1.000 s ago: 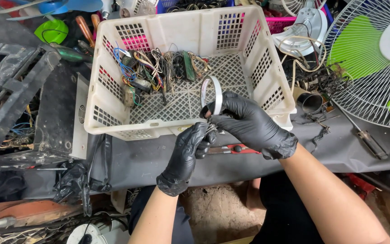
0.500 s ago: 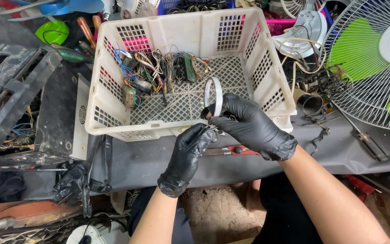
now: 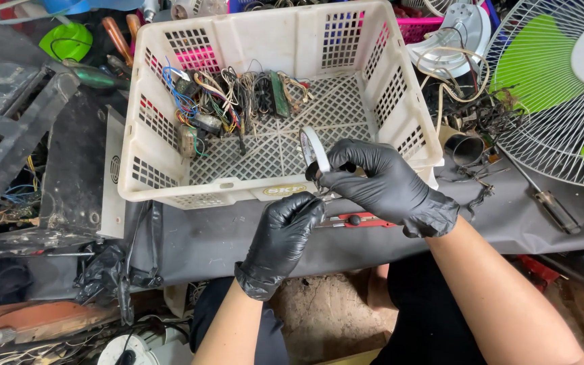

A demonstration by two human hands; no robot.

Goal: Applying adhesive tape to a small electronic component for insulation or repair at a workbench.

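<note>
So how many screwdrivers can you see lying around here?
3, maybe more hidden in the clutter: two orange-handled ones beyond the white basket's top-left corner, and a dark one on the grey cloth under the fan.

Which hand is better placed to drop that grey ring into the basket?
Right, probably. The right hand already grips the grey ring over the white basket floor. The left hand sits lower, outside the front wall, only pinching at the ring's bottom.
</note>
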